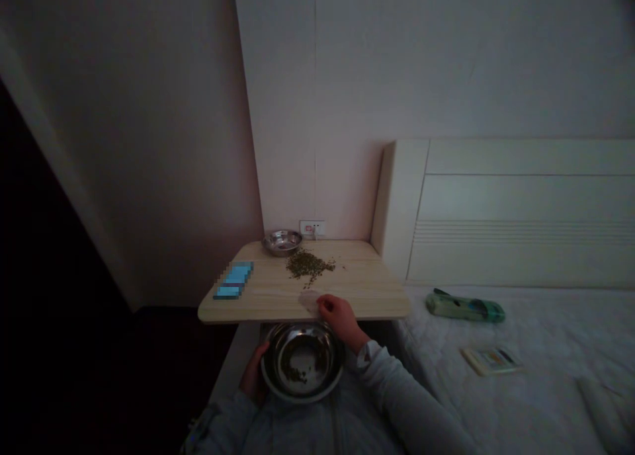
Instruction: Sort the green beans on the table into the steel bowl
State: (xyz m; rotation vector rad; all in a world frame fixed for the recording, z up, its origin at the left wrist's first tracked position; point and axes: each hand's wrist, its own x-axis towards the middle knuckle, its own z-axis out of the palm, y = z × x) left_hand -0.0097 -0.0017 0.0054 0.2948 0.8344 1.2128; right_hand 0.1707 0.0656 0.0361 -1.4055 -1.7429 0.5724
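Note:
A steel bowl is held below the table's front edge, with some small greenish-brown grains in its bottom. My left hand is closed on the bowl's left side. Over the front edge of the wooden table, my right hand has its fingers pinched together. Beside those fingertips shows a faint pale patch; whether the fingers hold anything I cannot make out. A loose pile of similar grains is spread on the tabletop beyond my right hand, with a few strays towards the front.
A second steel bowl stands at the table's back left, near a wall socket. A blurred blue-screened device lies at the left. On the bed at right are a green bottle-like item and a flat box-like item.

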